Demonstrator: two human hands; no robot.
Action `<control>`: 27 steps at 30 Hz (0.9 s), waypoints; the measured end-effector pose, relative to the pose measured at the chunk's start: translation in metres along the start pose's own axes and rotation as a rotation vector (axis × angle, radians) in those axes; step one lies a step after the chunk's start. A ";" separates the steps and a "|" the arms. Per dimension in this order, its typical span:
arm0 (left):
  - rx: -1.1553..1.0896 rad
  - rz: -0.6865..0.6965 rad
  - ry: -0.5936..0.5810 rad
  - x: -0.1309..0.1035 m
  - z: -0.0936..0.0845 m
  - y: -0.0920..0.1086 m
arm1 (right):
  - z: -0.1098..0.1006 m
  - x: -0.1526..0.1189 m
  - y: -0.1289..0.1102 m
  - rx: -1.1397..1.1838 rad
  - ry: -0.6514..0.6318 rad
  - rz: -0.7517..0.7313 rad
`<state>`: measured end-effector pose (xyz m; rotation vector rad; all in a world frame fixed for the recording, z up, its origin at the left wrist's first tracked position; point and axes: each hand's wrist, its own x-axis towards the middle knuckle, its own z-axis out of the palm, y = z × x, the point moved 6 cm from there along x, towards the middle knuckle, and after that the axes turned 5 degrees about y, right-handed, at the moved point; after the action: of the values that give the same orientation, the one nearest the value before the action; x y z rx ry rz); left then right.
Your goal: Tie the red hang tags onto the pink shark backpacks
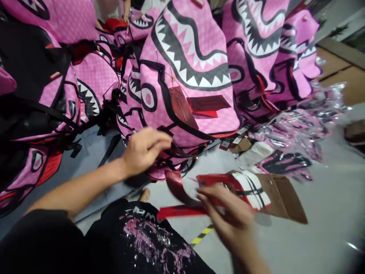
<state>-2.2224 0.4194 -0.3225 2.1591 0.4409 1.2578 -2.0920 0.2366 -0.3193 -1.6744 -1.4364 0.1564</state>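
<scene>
A pink backpack (194,68) with a shark-mouth print stands in front of me, and red tags (184,108) hang on its face by a thin string. My left hand (145,150) is beside the bag's lower left edge, its fingers bent together; what they hold, if anything, is hidden. Lower right, my right hand (228,213) pinches near a dark red tag (181,188) and a long red strip (182,211), blurred by motion. Behind that hand lies a brown box (276,194) with red tags and a white bundle (251,189) tied with black cord.
More pink backpacks (256,34) crowd the back and the left side. Clear plastic-wrapped pink pieces (296,133) are piled on the right. Cardboard (342,76) stands at the far right. Part of another person's hand (127,11) shows at the top.
</scene>
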 end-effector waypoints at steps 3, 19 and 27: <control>-0.274 -0.228 -0.197 -0.087 0.036 -0.031 | 0.091 -0.026 0.032 0.168 -0.044 0.202; 0.000 -0.460 -0.267 -0.123 0.002 -0.107 | 0.146 -0.011 0.052 -0.632 0.089 0.038; 0.286 -0.180 -0.569 -0.110 0.044 -0.112 | 0.135 -0.027 0.072 -0.177 0.308 0.228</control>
<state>-2.2372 0.4308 -0.4846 2.5185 0.5761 0.4639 -2.1297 0.2916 -0.4598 -1.9108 -1.0534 -0.1032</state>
